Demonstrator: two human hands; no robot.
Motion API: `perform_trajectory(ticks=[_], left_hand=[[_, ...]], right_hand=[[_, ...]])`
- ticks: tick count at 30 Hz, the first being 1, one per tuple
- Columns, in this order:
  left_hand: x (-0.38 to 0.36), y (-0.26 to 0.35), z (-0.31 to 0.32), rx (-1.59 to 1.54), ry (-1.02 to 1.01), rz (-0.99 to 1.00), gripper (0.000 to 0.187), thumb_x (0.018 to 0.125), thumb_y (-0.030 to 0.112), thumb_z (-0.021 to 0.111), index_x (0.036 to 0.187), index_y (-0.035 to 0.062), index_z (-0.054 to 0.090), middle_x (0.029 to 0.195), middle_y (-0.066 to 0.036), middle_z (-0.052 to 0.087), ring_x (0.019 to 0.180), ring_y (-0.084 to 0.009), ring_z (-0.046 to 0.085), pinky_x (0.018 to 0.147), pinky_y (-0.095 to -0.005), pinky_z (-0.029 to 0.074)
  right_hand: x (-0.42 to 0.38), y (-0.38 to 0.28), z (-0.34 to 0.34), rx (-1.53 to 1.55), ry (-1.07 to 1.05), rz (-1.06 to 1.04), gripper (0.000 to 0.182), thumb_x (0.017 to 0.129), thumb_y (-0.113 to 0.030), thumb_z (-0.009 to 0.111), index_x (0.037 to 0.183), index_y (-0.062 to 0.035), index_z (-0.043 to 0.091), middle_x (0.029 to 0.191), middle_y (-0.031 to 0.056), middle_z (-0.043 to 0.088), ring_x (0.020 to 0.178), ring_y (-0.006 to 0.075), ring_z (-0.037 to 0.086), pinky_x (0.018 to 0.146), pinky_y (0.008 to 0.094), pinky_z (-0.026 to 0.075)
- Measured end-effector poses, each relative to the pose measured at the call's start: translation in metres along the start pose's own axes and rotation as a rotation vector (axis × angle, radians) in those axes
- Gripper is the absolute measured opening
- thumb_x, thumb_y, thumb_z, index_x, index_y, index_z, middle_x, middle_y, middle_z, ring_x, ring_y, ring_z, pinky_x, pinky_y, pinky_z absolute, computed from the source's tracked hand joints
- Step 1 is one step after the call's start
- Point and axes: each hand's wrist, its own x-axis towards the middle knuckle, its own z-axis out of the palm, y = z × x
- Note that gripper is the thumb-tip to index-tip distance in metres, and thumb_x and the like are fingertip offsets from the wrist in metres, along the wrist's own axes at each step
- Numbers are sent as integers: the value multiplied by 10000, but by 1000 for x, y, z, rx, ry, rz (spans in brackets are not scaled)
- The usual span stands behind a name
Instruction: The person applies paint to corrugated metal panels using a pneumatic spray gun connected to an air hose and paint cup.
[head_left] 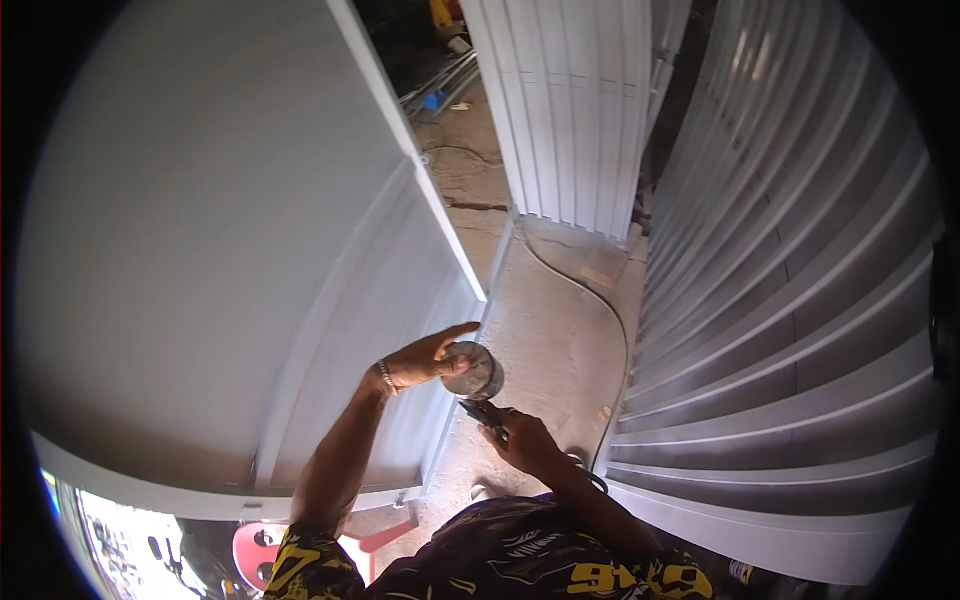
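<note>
My left hand point(420, 362), a bracelet at its wrist, grips a round grey can point(484, 378). The thumb lies across the can's face, while the index finger points away toward the panel edge. Just below, my right hand point(528, 442) is closed around a small dark hand tool point(478, 409) with a narrow, light-edged tip. That tip is close under the can; the tool's exact kind does not show. Left of my hands stands a large grey metal panel point(200, 230) with a raised frame along its edge.
Ribbed metal panels stand to the right point(770, 290) and ahead point(565, 110). A hose or cable point(590, 290) curves over the dusty concrete floor point(540, 350). A red plastic chair point(250, 550) is at the lower left. A blue object point(433, 101) lies near metal bars farther off.
</note>
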Motion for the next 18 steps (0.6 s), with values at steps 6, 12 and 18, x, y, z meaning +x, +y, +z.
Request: perform_trajectory(ticks=[6, 12, 18], left_hand=[[-1, -22, 9, -203, -97, -9, 1221, 699, 696, 846, 1621, 95, 316, 1555, -200, 443, 1442, -316, 411, 1223, -470, 301], [-3, -46, 18, -415, -132, -132, 1063, 758, 346, 931, 1618, 139, 342, 1448, -163, 533, 1376, -306, 465, 1203, -456, 333], [-9, -50, 31, -517, 26, -179, 955, 788, 85, 827, 1615, 146, 354, 1296, -109, 604, 1223, -235, 557, 1144, -396, 407]], right_hand=[[-7, 8, 0, -66, -138, 9, 442, 1015, -355, 621, 1403, -144, 602, 1006, 200, 711, 880, 388, 712, 766, 493, 577], [-13, 20, 11, -52, -224, 7, 486, 1022, -391, 594, 1451, -162, 575, 989, 220, 704, 866, 403, 709, 771, 506, 567], [-12, 20, 7, -47, -264, 60, 454, 1005, -392, 616, 1393, -156, 631, 930, 231, 698, 835, 413, 705, 761, 506, 563]])
